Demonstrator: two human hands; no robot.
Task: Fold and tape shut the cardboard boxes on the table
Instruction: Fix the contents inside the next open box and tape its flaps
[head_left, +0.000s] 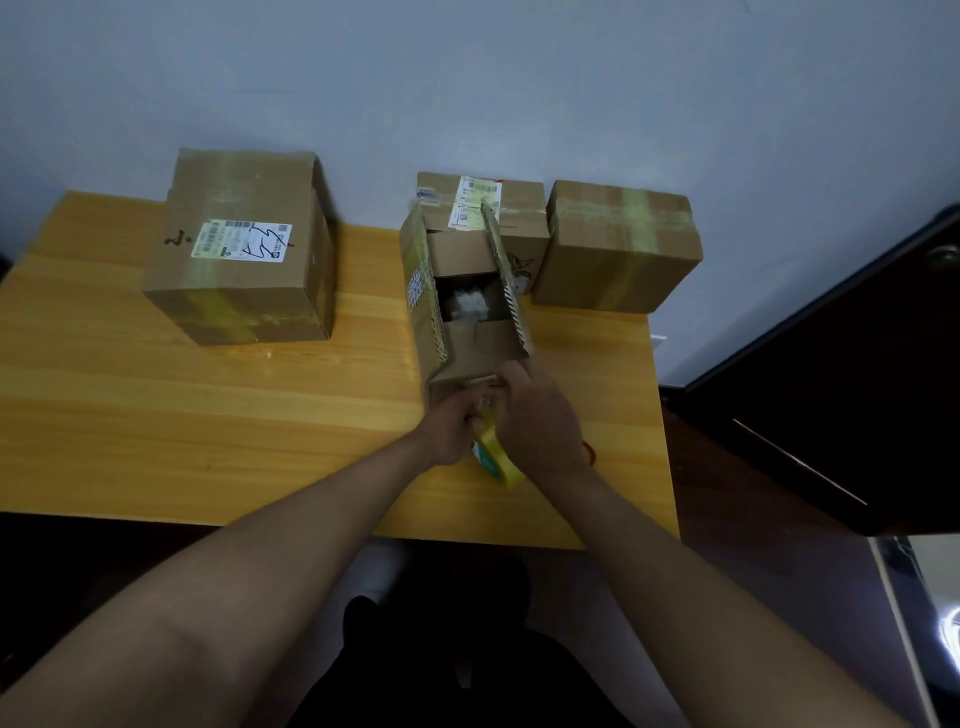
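An open cardboard box (457, 332) stands mid-table, its two long flaps upright and white packing visible inside. Just in front of it my left hand (454, 431) and my right hand (540, 421) meet around a yellow tape roll (493, 457). My right hand grips the roll from the right. My left hand's fingers pinch at the tape near the box's near flap; the tape's end is hidden between the hands.
A taped box with a shipping label (239, 249) sits at the back left. Another labelled box (514, 208) and a taped box (618, 249) stand at the back right. The wooden table (208, 415) ends near a dark cabinet (831, 389) on the right.
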